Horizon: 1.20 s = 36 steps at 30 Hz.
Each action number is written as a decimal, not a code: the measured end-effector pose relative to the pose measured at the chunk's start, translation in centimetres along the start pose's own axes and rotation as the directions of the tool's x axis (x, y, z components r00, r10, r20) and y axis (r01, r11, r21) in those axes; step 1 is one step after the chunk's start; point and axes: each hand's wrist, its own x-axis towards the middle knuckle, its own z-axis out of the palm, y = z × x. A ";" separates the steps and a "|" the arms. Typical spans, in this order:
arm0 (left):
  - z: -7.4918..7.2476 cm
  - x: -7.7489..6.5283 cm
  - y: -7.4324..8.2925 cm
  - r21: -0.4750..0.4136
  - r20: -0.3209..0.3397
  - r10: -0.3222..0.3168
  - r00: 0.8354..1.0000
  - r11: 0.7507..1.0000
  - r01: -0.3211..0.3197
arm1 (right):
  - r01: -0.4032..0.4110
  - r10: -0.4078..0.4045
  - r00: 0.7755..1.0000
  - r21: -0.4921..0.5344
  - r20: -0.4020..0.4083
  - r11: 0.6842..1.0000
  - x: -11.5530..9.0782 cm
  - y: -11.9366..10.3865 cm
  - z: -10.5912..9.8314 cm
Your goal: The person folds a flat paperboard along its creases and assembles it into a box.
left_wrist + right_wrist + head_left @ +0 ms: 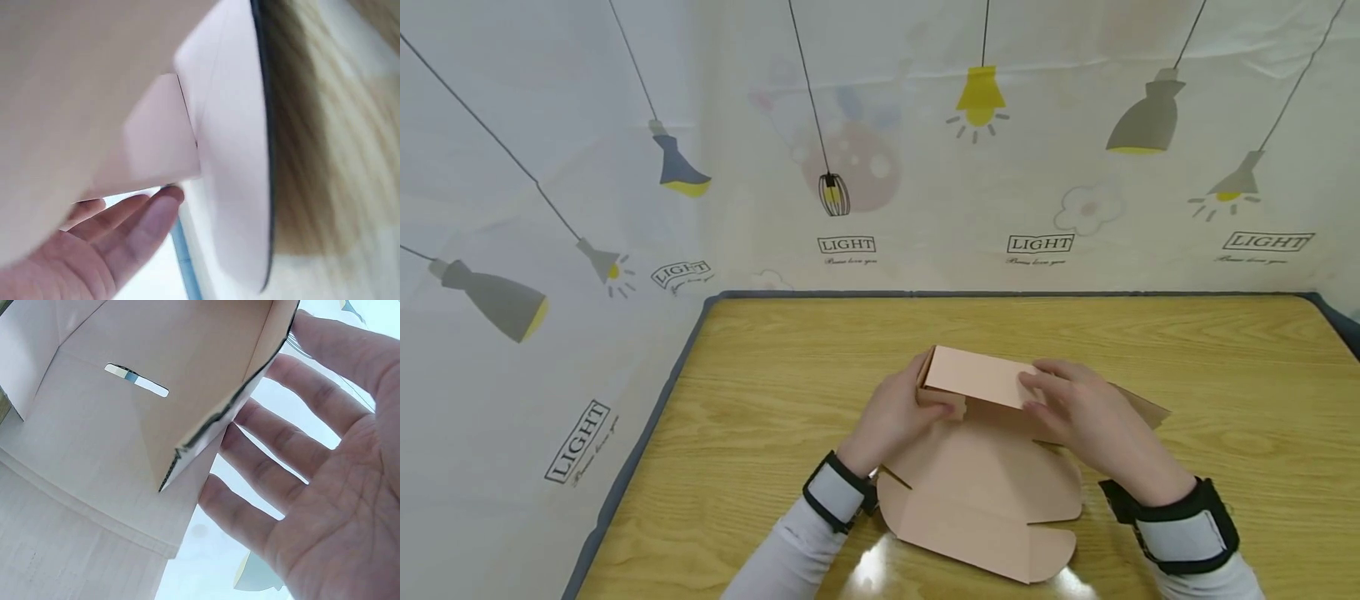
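Note:
A partly folded brown cardboard mailer box (985, 467) rests on the table, with one narrow wall (977, 375) standing up at its far side. My left hand (891, 417) grips its left corner, thumb over a small flap and fingers behind. In the left wrist view, fingers (147, 231) lie against the folded cardboard (165, 131); the thumb is hidden. My right hand (1086, 417) touches the right part of the raised wall. In the right wrist view its nearly straight fingers (275, 437) lie along the outside of the cardboard (206, 362), which has a slot cut in it.
The wood-grain table (790, 367) has a dark edging (850, 293) along its back and left. A pale sheet (925, 192) printed with lamps and lettering hangs behind. A cardboard flap (1142, 406) sticks out to the right, and rounded flaps (1052, 554) spread toward the front.

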 end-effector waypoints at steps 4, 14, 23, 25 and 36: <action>0.2 0.2 -0.2 -0.076 0.010 -0.008 1.000 0.997 0.009 | -0.013 0.013 1.000 0.003 0.013 1.000 0.0 0.0 -0.1; 0.5 0.5 0.1 -0.048 -0.058 0.002 0.998 0.999 -0.005 | -0.016 0.016 1.000 0.010 0.025 1.000 0.0 0.0 -0.2; 0.7 0.2 0.6 0.039 -0.119 0.048 0.992 0.998 -0.044 | -0.006 0.005 1.000 0.018 0.027 1.000 0.0 -0.1 -0.2; 0.8 0.2 0.7 0.052 -0.125 0.059 0.990 0.997 -0.052 | -0.011 0.011 0.999 0.021 0.033 1.000 0.0 -0.1 -0.2; 1.2 0.3 0.7 0.098 -0.147 0.083 0.986 0.993 -0.069 | -0.006 0.006 1.000 0.021 0.025 1.000 -0.1 -0.2 -0.1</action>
